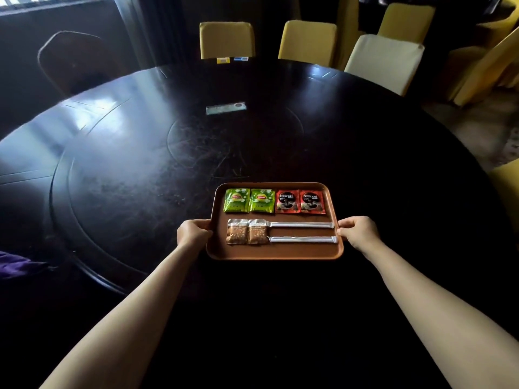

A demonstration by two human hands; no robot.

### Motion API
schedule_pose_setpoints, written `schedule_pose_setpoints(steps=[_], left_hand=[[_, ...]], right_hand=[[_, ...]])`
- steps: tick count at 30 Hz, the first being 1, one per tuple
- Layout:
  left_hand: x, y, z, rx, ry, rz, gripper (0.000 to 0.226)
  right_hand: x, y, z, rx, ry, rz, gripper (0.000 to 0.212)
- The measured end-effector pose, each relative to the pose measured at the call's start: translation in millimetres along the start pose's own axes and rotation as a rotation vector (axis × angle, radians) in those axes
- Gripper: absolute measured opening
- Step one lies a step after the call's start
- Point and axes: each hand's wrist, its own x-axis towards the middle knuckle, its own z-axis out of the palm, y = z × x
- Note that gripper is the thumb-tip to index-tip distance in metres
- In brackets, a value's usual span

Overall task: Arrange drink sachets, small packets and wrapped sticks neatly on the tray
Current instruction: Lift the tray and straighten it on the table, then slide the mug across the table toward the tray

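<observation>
Two bare forearms reach out over the dark round bench (118, 153). The left hand (193, 230) has its fingers clenched over the left rim of a brown tray (276, 252), and the right hand (358, 230) grasps the right rim the same way, so the tray sits between them on the near part of the bench.

On the tray, the nearer row starts at the left with two small brown packets (247, 231) side by side, touching. Just right of them lie two wrapped sticks (302, 232) in white paper, parallel, one behind the other, running across to the right rim.

The farther row holds four drink sachets in a line: two green tea sachets (249, 200) on the left, then two red coffee sachets (300, 201) on the right, edges meeting or slightly overlapping.

Well beyond the tray, near the middle of the bench, a pale flat packet (226, 108) lies alone. Past the far edge stand yellow-covered chairs (227, 39) and one cream-covered chair (384, 61).
</observation>
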Motion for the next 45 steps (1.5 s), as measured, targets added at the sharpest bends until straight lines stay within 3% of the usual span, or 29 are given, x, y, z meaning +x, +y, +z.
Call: schedule_pose_setpoints(steps=[9, 18, 20, 24, 28, 32, 39, 43, 45], left_hand=[[1, -5, -4, 0.089, -0.014, 0.096, 0.035], [1, -23, -33, 0.166, -0.182, 0.199, 0.027], [-3, -32, -49, 0.174, -0.225, 0.207, 0.024], [-20, -65, -100, 0.238, -0.217, 0.267, 0.022], [-55, -114, -158, 0.283, -0.059, 0.286, 0.020], [-89, -174, -202, 0.341, 0.043, 0.256, 0.027], [-116, -272, -225, 0.581, 0.041, 0.191, 0.049], [-123, -296, -215, 0.723, -0.001, 0.158, 0.059], [-123, -301, -209, 0.747, 0.013, 0.159, 0.062]], right_hand=[[3, 2, 11, 0.015, 0.026, 0.046, 0.023], [-12, -3, 15, 0.079, 0.026, 0.151, 0.037], [-24, -8, 14, -0.020, 0.091, 0.108, 0.037], [-70, -28, 31, -0.127, 0.150, -0.204, 0.031], [-130, -43, 70, -0.121, -0.061, -0.494, 0.028], [-198, -51, 112, -0.114, -0.303, -0.634, 0.030], [-296, -26, 188, -0.291, -0.878, -0.807, 0.065], [-327, -15, 209, -0.340, -1.024, -0.832, 0.064], [-338, -15, 213, -0.300, -1.035, -0.840, 0.053]])
